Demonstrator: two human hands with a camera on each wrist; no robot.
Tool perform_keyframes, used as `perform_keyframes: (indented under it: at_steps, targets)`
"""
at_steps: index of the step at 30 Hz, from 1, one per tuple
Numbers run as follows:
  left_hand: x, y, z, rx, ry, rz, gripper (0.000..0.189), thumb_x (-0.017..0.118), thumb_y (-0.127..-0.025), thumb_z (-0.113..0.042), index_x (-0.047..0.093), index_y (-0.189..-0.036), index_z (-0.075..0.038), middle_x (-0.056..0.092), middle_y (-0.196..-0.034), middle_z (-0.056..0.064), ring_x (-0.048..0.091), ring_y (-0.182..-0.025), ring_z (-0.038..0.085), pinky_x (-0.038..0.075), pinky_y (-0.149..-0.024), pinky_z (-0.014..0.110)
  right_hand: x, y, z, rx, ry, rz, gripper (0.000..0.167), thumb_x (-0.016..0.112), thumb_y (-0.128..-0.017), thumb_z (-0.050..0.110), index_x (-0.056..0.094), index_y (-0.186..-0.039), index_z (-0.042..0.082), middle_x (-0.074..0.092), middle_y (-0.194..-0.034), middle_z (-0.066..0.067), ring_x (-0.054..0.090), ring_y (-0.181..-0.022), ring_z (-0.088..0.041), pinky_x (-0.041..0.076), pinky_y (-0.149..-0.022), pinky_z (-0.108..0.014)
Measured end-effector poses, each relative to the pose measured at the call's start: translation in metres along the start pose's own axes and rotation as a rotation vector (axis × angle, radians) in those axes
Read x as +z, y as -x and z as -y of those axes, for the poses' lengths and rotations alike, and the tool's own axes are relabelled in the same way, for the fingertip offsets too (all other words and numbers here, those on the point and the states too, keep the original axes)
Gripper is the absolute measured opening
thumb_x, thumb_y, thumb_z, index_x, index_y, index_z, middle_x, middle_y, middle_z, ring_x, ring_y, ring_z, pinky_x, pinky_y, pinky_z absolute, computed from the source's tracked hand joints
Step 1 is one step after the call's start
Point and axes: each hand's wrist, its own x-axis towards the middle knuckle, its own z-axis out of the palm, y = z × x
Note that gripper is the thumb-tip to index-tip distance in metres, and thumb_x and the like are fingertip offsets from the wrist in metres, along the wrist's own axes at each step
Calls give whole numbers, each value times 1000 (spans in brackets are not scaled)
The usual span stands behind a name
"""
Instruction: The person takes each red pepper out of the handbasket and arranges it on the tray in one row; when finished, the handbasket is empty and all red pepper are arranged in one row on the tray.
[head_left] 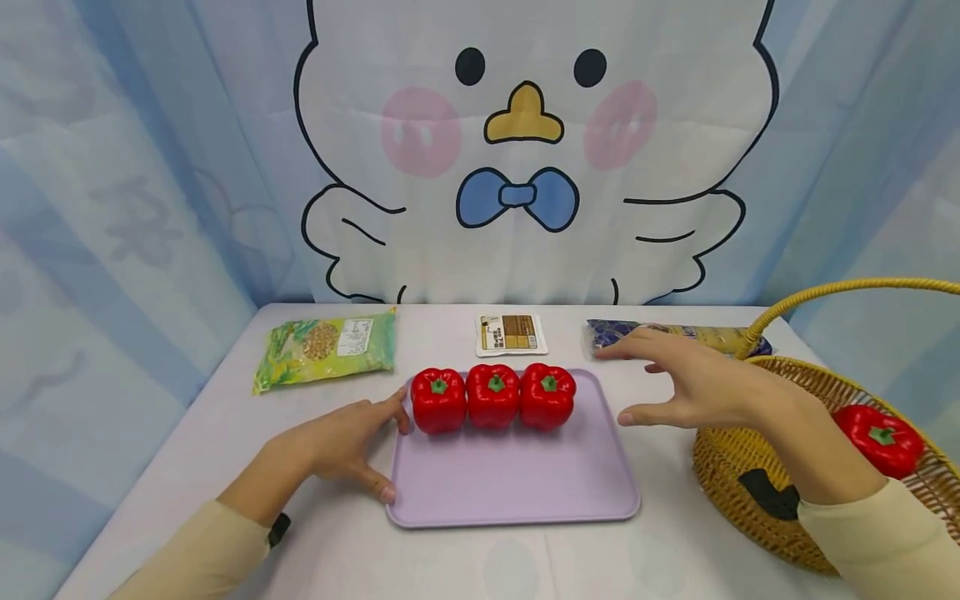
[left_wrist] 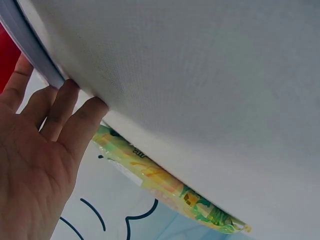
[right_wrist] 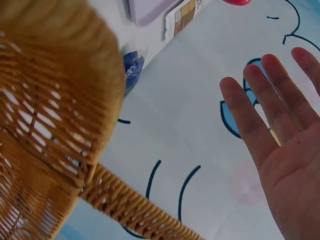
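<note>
A lilac tray (head_left: 517, 483) lies on the table with three red bell peppers (head_left: 492, 398) in a row along its far side. My left hand (head_left: 330, 446) rests at the tray's left edge, thumb low on the rim and fingers farther up beside the leftmost pepper (head_left: 438, 404). In the left wrist view the fingers (left_wrist: 82, 122) lie nearly straight along the tray rim. My right hand (head_left: 697, 383) hovers between tray and wicker basket (head_left: 716, 479), thumb and fingers spread and holding nothing. Another red bell pepper (head_left: 881, 440) sits inside the basket, partly behind the right forearm.
Behind the tray lie a green-and-yellow packet (head_left: 326, 346) at left, a small white-and-brown packet (head_left: 512, 335) in the middle and a long blue-and-yellow bag (head_left: 723, 337) at right. The basket's tall handle (head_left: 847, 287) arches over it. A printed curtain (head_left: 517, 258) hangs behind the table.
</note>
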Motion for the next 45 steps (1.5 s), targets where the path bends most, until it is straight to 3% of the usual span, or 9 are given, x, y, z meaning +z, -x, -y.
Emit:
perform_keyframes:
  at_steps: [6, 9, 14, 21, 24, 29, 36, 40, 45]
  targets:
    - [0, -1, 1, 10, -1, -2, 95, 95, -58, -59, 50, -137, -28, 56, -135, -2, 51, -119, 20, 46, -109, 53, -8, 16, -2, 19, 60, -24, 71, 75, -83, 66, 59, -142, 31, 57, -144, -1, 58, -126, -29, 56, -93, -55]
    - [0, -2, 0, 23, 0, -2, 107, 95, -58, -59, 45, -146, -23, 57, -130, -7, 51, -117, 19, 46, -109, 52, -12, 27, -4, 32, 83, -40, 69, 75, -84, 65, 59, -141, 30, 52, -151, -9, 60, -124, -30, 57, -91, -52]
    - [1, -1, 0, 22, -7, 0, 116, 94, -58, -60, 40, -151, -20, 58, -127, -9, 52, -116, 18, 47, -109, 51, -17, 41, -12, -7, 106, -83, 60, 80, -87, 52, 59, -138, 29, 57, -144, 0, 65, -111, -16, 59, -83, -37]
    - [0, 1, 1, 15, -8, 1, 95, 93, -57, -62, 51, -136, -30, 55, -138, -1, 51, -117, 20, 47, -108, 52, -24, 60, -17, 37, 166, -89, 62, 79, -87, 53, 57, -141, 32, 55, -147, 0, 65, -107, -13, 58, -84, -44]
    - [-1, 1, 2, 25, -12, -3, 104, 93, -57, -62, 47, -143, -25, 57, -133, -5, 51, -117, 19, 46, -109, 52, -23, 67, -23, 30, 190, -110, 63, 81, -86, 51, 57, -141, 31, 60, -138, 5, 64, -101, -7, 58, -80, -39]
    - [0, 2, 1, 45, -10, -5, 118, 94, -58, -60, 38, -153, -17, 57, -126, -12, 51, -115, 17, 45, -110, 51, -24, 79, -39, -10, 195, -204, 67, 90, -80, 31, 60, -139, 26, 64, -130, 6, 62, -99, -2, 58, -79, -30]
    - [3, 2, 1, 42, -5, 5, 113, 94, -59, -59, 41, -150, -18, 57, -126, -11, 52, -115, 17, 45, -111, 51, -29, 97, -54, 105, 239, -234, 63, 91, -78, 31, 64, -134, 20, 68, -125, 1, 64, -105, -14, 58, -79, -38]
    - [0, 1, 0, 44, -20, 1, 113, 94, -60, -59, 40, -151, -17, 57, -125, -11, 52, -114, 17, 45, -111, 50, -28, 105, -58, 127, 272, -265, 62, 92, -76, 31, 66, -132, 21, 68, -122, 4, 65, -103, -17, 57, -79, -35]
    - [-1, 1, 0, 27, -16, 11, 101, 94, -60, -58, 47, -143, -24, 57, -131, -5, 52, -114, 18, 46, -110, 51, -27, 113, -67, 175, 281, -243, 63, 90, -80, 34, 64, -134, 18, 67, -128, -4, 65, -107, -31, 57, -80, -47]
